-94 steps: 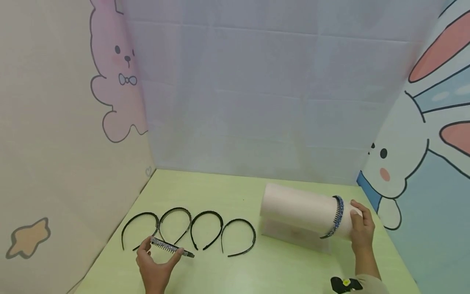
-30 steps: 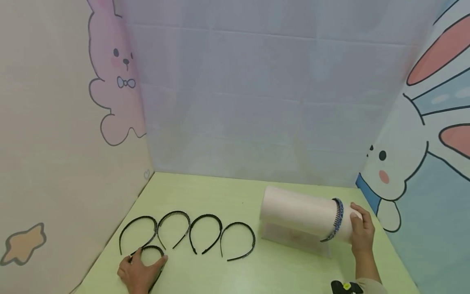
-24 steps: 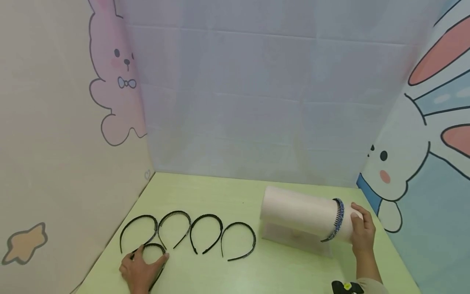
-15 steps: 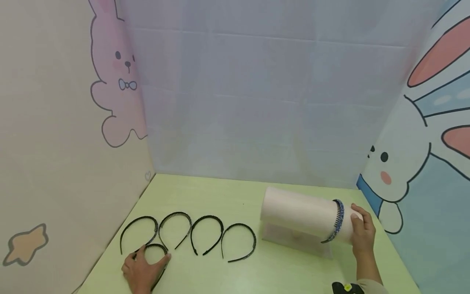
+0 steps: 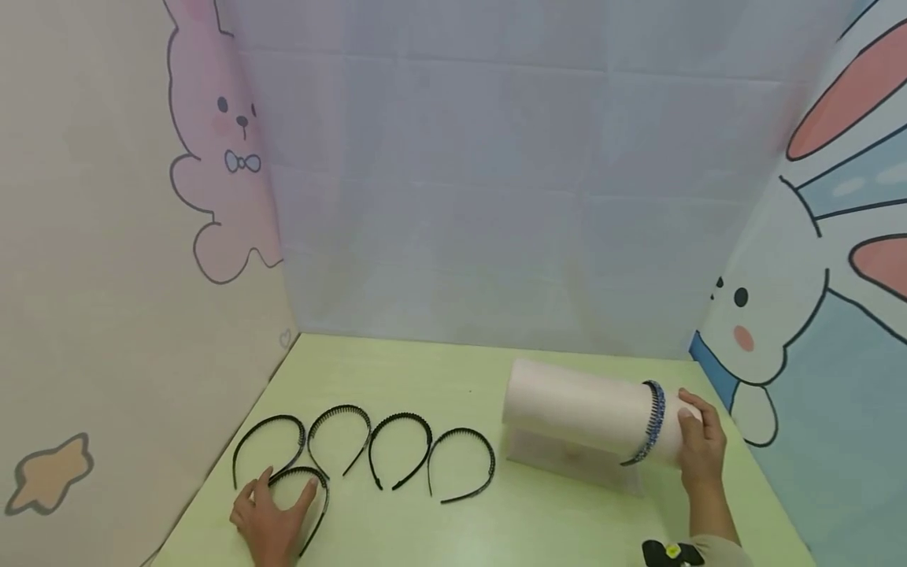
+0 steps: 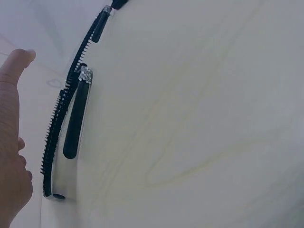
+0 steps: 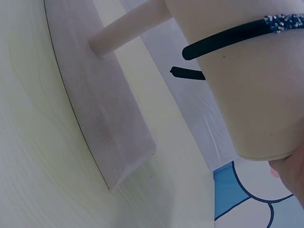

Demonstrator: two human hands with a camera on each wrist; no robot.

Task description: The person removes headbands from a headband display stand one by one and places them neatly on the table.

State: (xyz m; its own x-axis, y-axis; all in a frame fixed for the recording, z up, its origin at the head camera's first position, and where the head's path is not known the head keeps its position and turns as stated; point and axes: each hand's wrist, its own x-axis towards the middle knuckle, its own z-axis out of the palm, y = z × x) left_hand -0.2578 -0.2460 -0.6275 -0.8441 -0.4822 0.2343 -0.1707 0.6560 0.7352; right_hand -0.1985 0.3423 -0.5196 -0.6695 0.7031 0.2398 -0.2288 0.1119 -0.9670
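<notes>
My left hand (image 5: 268,524) hovers at the table's front left, thumb and fingers spread around a black toothed headband (image 5: 325,504). In the left wrist view that headband (image 6: 54,123) lies flat on the table, and the visible finger stands apart from it. At the right, my right hand (image 5: 703,449) grips the near end of a pale cylindrical headband stand (image 5: 574,398), thumb in front. A blue glittery headband (image 5: 653,425) sits around the cylinder close to that hand. In the right wrist view, its two black tips (image 6: 70,137) are not shown; its glittery band (image 7: 285,22) is partly visible.
Several black headbands lie in a row behind the left hand, including a toothed headband (image 5: 489,465) at the row's right end. The stand's flat base (image 5: 567,463) rests on the pale green table (image 5: 397,370). Cartoon-printed walls enclose the left and right sides.
The headband pinched in my left hand about three seconds ago now lies on the table before the row. The left fingers have just come off it. My right hand keeps its grip.
</notes>
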